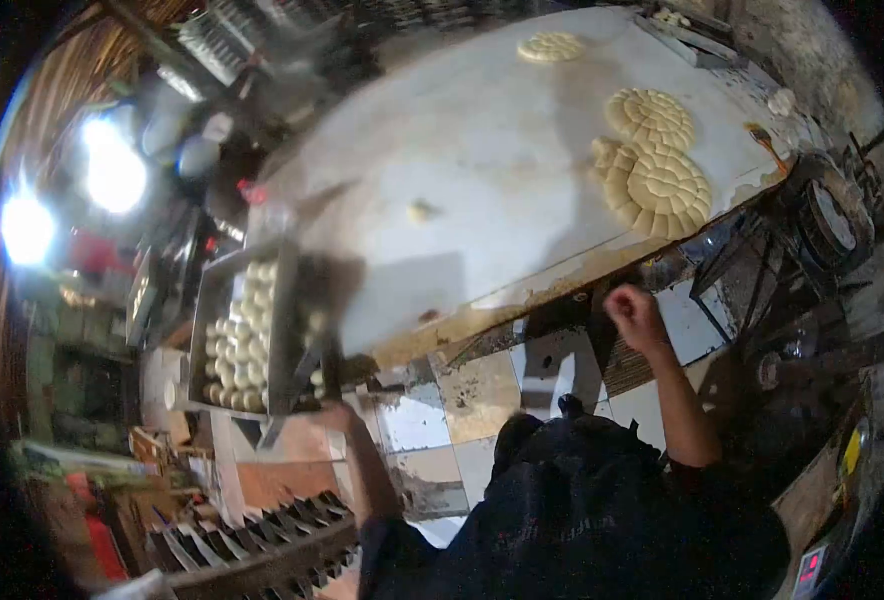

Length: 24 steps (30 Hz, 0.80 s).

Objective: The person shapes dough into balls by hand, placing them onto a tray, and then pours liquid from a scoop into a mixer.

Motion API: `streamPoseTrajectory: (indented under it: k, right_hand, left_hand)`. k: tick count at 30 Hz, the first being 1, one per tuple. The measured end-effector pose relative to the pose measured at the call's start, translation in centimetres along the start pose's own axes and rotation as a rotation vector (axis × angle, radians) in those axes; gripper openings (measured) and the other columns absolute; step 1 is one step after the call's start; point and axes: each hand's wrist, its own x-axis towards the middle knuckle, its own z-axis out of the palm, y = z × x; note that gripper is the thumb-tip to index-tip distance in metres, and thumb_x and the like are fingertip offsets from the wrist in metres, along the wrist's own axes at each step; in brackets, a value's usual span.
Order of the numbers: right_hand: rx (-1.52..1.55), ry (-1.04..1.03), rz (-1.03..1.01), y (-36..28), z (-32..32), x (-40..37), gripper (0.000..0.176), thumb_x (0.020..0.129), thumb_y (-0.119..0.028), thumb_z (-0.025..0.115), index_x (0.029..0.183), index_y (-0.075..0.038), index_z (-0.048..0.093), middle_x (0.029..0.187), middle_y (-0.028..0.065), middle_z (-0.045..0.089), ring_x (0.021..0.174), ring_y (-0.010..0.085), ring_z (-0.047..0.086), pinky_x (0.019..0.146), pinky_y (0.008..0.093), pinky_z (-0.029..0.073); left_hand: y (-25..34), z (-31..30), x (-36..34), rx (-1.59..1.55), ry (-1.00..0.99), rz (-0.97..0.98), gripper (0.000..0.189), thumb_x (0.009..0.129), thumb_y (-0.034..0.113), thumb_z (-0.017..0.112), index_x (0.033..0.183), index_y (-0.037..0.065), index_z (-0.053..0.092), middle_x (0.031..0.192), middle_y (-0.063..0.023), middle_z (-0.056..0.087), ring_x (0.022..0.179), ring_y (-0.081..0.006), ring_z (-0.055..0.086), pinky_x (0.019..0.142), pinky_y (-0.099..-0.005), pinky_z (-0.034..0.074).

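Note:
My left hand [330, 418] is at the near corner of a metal tray [282, 335] that holds several rows of pale dough balls [247, 345]. Motion blur hides its fingers, so its grip cannot be made out. Off the table's front edge, my right hand [634, 312] hangs above the tiled floor with its fingers curled; nothing shows in it. On the white table [392, 150], one small dough ball [420, 211] lies near the middle. Scored round dough pieces [659, 188] lie close together at the right, and another round [550, 46] is at the far side.
A brush [765, 145] lies at the table's right end, beside a dark metal stand [827, 215]. A rack with metal blades or slats [252, 545] stands at the lower left. Bright lamps [112, 170] glare at the left. The floor is tiled [477, 395].

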Motion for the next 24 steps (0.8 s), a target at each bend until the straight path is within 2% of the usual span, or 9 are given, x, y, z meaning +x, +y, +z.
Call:
streamPoseTrajectory:
  k: [3,5,6,9,14,16,17,20,24]
  right_hand:
    - [-0.177,-0.241,-0.141,0.0,7.2,5.1,0.019,0.085,-0.022,0.064,0.081,-0.004,0.059,0.075,0.0104,0.056,0.074,0.0263,0.059,0.069,0.0392,0.048]
    - [-0.169,-0.258,-0.106,-0.4,10.4,6.5,0.019,0.081,-0.021,0.066,0.079,-0.004,0.058,0.076,0.0105,0.055,0.078,0.0281,0.058,0.071,0.0405,0.048]
    - [-0.167,-0.284,-0.104,-0.5,11.1,6.9,0.018,0.078,-0.02,0.067,0.078,-0.004,0.058,0.078,0.0106,0.054,0.083,0.03,0.058,0.072,0.0418,0.047]
    - [-0.226,-0.092,-0.176,-0.1,10.6,9.9,0.018,0.073,-0.017,0.069,0.079,-0.004,0.058,0.081,0.0102,0.053,0.086,0.0294,0.057,0.073,0.0416,0.047]
    - [-0.373,0.167,-0.006,6.0,6.6,13.5,0.018,0.073,-0.017,0.069,0.08,-0.004,0.059,0.081,0.0125,0.055,0.079,0.0281,0.057,0.072,0.0381,0.048]
    - [0.768,0.162,0.437,6.8,5.6,13.5,0.019,0.077,-0.021,0.066,0.077,-0.004,0.058,0.084,0.0145,0.057,0.076,0.0274,0.057,0.07,0.0374,0.048]
    - [-0.193,0.211,0.184,6.5,5.8,14.4,0.021,0.079,-0.024,0.063,0.079,-0.004,0.059,0.084,0.0157,0.058,0.075,0.0302,0.057,0.07,0.0404,0.049]
    - [-0.386,0.263,-0.092,10.5,6.1,14.4,0.013,0.075,-0.019,0.065,0.078,-0.007,0.06,0.076,0.0139,0.058,0.079,0.0345,0.059,0.072,0.0462,0.049]
    - [-0.267,0.338,-0.117,10.1,4.9,14.9,0.008,0.074,-0.011,0.067,0.076,-0.008,0.06,0.071,0.0083,0.06,0.069,0.0266,0.061,0.062,0.0385,0.052]
  left_hand:
    - [5.6,-3.9,-0.5,-0.385,-0.039,-0.361,0.07,0.095,0.049,0.048,0.135,-0.008,0.038,0.141,-0.0244,0.04,0.127,-0.0412,0.04,0.108,-0.0515,0.029]
    - [18.2,-10.1,-2.5,-0.1,-0.06,0.189,0.089,0.086,0.05,0.062,0.145,-0.002,0.019,0.139,-0.0289,0.032,0.124,-0.0381,0.038,0.104,-0.0532,0.032]
    - [21.7,-9.6,-4.8,-0.741,-0.142,0.177,0.089,0.082,0.034,0.071,0.145,0.001,0.019,0.141,-0.0243,0.026,0.125,-0.0379,0.034,0.105,-0.0518,0.03]
    - [29.5,-9.1,-3.2,-0.795,-0.912,0.468,0.037,0.071,0.012,0.074,0.104,0.002,0.06,0.103,-0.0189,0.06,0.103,-0.0333,0.055,0.091,-0.0378,0.044]
    - [45.0,-5.1,1.8,-0.674,-1.757,0.769,0.067,0.065,0.021,0.081,0.124,0.006,0.054,0.117,-0.0166,0.056,0.109,-0.0295,0.055,0.091,-0.0392,0.046]
    - [50.1,-0.7,-0.1,-0.83,-1.913,0.839,0.066,0.068,0.024,0.081,0.125,0.006,0.053,0.118,-0.0156,0.056,0.107,-0.0272,0.056,0.09,-0.0382,0.047]
    - [52.9,2.1,-1.7,-0.983,-2.038,0.87,0.065,0.072,0.026,0.081,0.127,0.007,0.053,0.118,-0.0146,0.056,0.106,-0.025,0.057,0.089,-0.0373,0.048]
    - [62.8,15.2,-13.3,-0.818,-1.965,0.609,0.054,0.083,0.031,0.073,0.126,0.004,0.055,0.113,-0.0185,0.059,0.093,-0.0285,0.065,0.079,-0.0361,0.053]
    - [70.3,20.3,-21.7,-0.295,-1.442,1.127,0.05,0.09,0.045,0.056,0.105,-0.003,0.058,0.098,-0.0197,0.063,0.098,-0.0379,0.056,0.082,-0.0491,0.048]
